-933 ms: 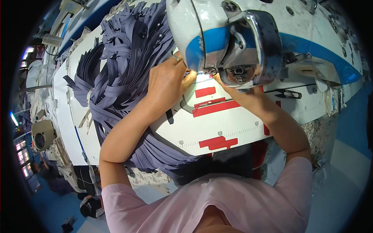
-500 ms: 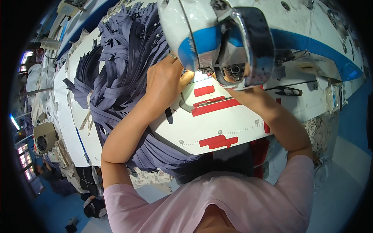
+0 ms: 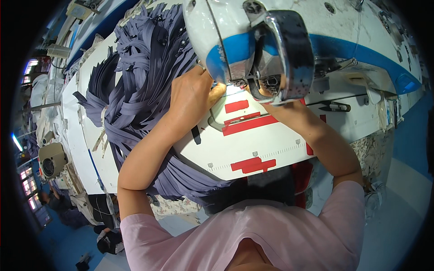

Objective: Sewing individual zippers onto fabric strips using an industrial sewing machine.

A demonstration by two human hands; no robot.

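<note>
My left hand (image 3: 192, 89), with a ring on one finger, is beside the lit needle area of a white and blue sewing machine (image 3: 235, 54). Its fingers are curled and pressed together; what they pinch is hidden. Below that wrist the end of a dark strip (image 3: 195, 135) shows on the white bed plate (image 3: 208, 156). My right hand (image 3: 281, 109) reaches under the machine head from the other side, its fingers hidden by the chrome guard (image 3: 297, 54). A big heap of grey-blue zippers (image 3: 140, 67) lies left of my left hand.
Red tape (image 3: 251, 125) marks the bed plate, near a printed scale. To the right lies a small black tool (image 3: 334, 106). More zippers (image 3: 190, 178) hang over the front edge. Another person (image 3: 108, 240) is at the lower left.
The machine and its bed plate appear shifted very slightly left in the picture. Both hands stay in nearly the same place.
</note>
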